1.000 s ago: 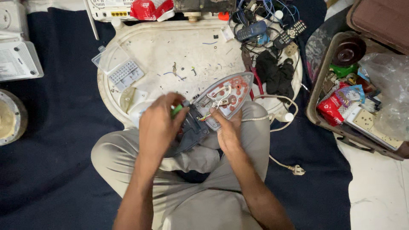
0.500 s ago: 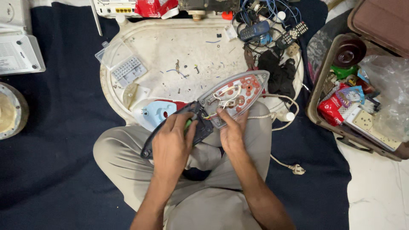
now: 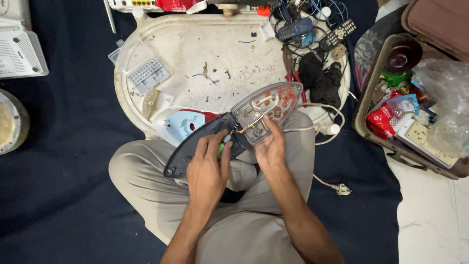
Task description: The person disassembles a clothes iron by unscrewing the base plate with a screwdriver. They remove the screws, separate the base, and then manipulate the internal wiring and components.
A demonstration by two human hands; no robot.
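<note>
Over the person's lap, just in front of the white tray (image 3: 146, 54), lies the opened clothes iron (image 3: 266, 110), soleplate and wiring exposed; the right hand (image 3: 269, 146) is curled around its near edge, gripping it. The left hand (image 3: 207, 168) is closed around a green-handled screwdriver (image 3: 222, 145), pressing on the dark handle shell (image 3: 195, 146) beside the iron; a pale blue cover (image 3: 181, 124) rests on the tray's near rim.

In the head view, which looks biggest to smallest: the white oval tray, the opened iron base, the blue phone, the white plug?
1. White oval tray
2. Opened iron base, though it sits nearer the camera
3. Blue phone
4. White plug
</note>
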